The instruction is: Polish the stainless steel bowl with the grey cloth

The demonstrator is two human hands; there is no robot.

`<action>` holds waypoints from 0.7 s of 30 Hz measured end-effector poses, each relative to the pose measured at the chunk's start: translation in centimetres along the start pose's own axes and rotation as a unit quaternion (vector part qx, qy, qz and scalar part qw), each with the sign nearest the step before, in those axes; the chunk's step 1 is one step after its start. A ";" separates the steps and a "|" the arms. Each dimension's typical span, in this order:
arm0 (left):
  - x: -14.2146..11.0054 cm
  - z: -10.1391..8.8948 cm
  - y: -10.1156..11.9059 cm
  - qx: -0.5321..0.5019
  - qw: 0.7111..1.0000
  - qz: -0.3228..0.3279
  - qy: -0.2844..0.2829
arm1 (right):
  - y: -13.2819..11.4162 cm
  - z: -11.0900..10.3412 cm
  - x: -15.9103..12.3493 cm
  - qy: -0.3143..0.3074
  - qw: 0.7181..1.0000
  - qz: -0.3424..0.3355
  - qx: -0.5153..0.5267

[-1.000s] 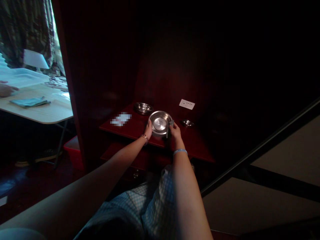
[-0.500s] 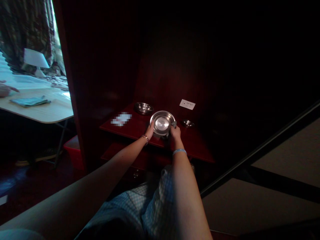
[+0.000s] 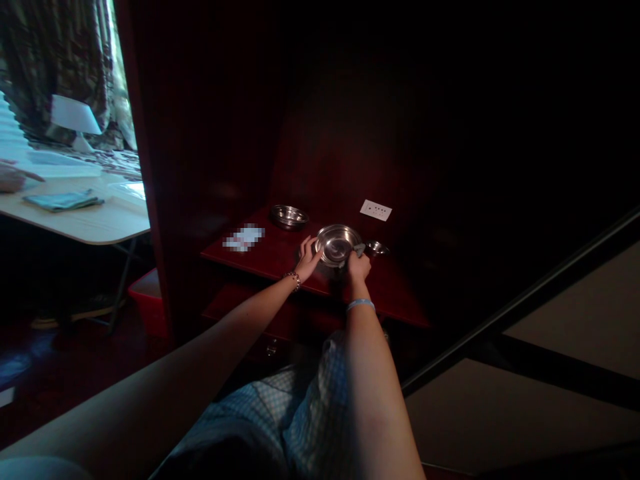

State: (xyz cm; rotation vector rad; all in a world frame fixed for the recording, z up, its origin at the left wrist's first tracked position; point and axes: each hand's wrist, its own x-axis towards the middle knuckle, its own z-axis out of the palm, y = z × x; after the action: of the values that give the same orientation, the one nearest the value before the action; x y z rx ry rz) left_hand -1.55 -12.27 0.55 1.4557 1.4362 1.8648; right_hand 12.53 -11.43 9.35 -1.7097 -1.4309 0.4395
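Observation:
A shiny stainless steel bowl (image 3: 338, 244) is low over the dark red shelf (image 3: 280, 263), its hollow facing up; I cannot tell if it rests fully. My left hand (image 3: 309, 260), with a bracelet at the wrist, is at its left rim. The thumb lies close against the rim and the fingers are spread apart. At the right rim my right hand (image 3: 359, 265) is closed on a grey cloth (image 3: 359, 249), pressed to the bowl. More steel bowls (image 3: 289, 217) stand behind on the left. A smaller steel bowl (image 3: 377, 248) sits just right of my right hand.
A blurred-out white item (image 3: 244, 237) lies on the shelf's left end. A socket plate (image 3: 376, 210) is on the back wall. Left, beyond the cabinet side, are a light table (image 3: 85, 227) with a folded cloth (image 3: 64, 201), a lamp (image 3: 76, 115) and another person's hand (image 3: 17, 178).
The bowl has moved right and down toward the shelf, tilting less toward me. My left hand has loosened, its fingers spreading off the rim. My right hand keeps the cloth.

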 end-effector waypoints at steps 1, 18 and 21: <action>-0.2 -0.1 0.3 0.026 1.000 0.008 -0.010 | 0.0 0.0 0.0 -0.003 1.000 0.002 0.001; 0.3 -0.1 -0.9 0.064 0.981 0.072 -0.171 | 0.2 -0.3 -0.2 -0.046 0.999 0.010 -0.013; 0.4 -0.1 -0.9 0.021 0.987 0.045 -0.155 | 0.4 -0.2 0.0 -0.057 0.998 0.002 -0.001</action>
State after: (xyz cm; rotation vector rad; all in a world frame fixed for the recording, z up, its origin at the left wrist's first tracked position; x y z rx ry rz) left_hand -2.06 -11.65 -0.04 1.7661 1.2843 1.5770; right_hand 12.90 -11.54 9.17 -1.7125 -1.5096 0.5464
